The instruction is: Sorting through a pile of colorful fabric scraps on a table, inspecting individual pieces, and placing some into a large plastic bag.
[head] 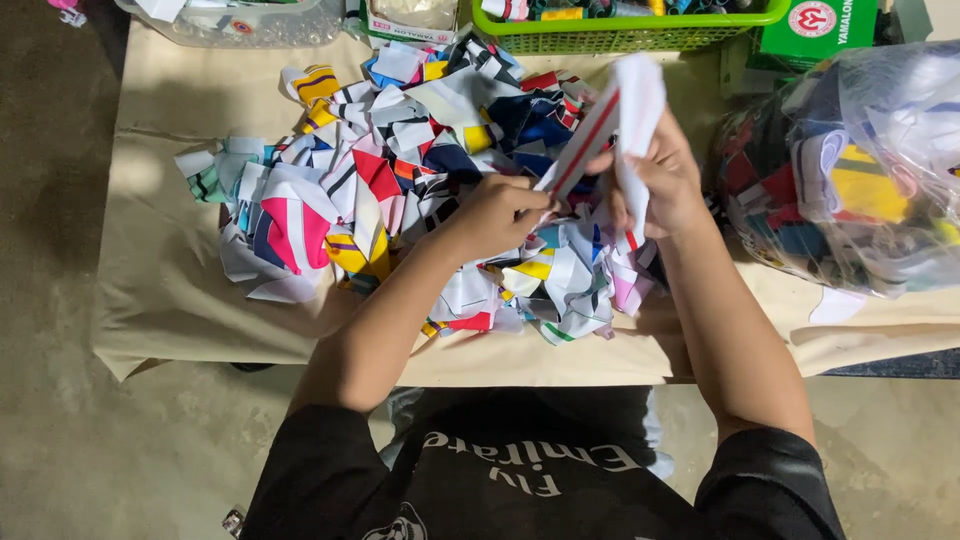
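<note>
Both hands gripping a white strip [610, 125] w/ red stripe: left hand [495, 215] pinching, right hand [660, 180] clutching (scrap pile [400, 180] underneath, on tabletop [170, 260]).

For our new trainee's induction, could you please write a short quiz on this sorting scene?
1. True or false: both hands hold the white strip with a red stripe.
2. What lies right of the scrap pile? A) clear bag of scraps B) a bucket
3. What colour is the basket at the far edge?

Key: 1 true, left hand and right hand both grip it; 2 A; 3 green.
</note>
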